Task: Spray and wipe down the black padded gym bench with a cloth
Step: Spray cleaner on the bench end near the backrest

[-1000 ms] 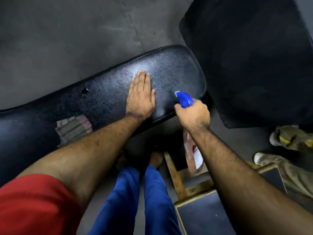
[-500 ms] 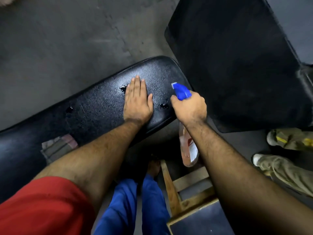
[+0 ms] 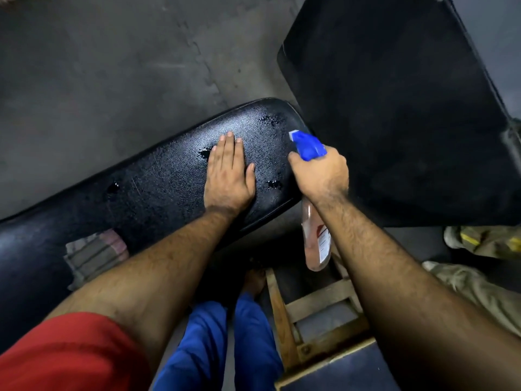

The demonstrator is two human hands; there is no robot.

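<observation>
From the head view I see my left hand (image 3: 229,176) lying flat on the black padded bench (image 3: 158,190), fingers straight and together, thumb out to the side, palm pressed to the pad near its far rounded end. The bench runs across the view from the lower left to the upper right, and its textured surface glistens with fine droplets, with darker wet blotches (image 3: 273,184) just right of my thumb, beside my fingertips, near the far end and further down the pad to the left. My right hand (image 3: 320,172) is wrapped around the neck of the spray bottle (image 3: 316,235), fingers curled tight on it; the blue nozzle head (image 3: 308,143) sticks out above my knuckles and points toward the end of the bench, while the clear body with its label hangs down below my wrist, off the near edge of the pad. The striped cloth (image 3: 94,253) lies folded on the bench well to the left, partly hidden behind my left forearm, untouched by either hand. A larger black pad (image 3: 394,108) rises to the right of the bench. Below, a wooden frame (image 3: 307,309) stands beside my blue trouser legs (image 3: 222,348) on the grey floor (image 3: 112,66).
</observation>
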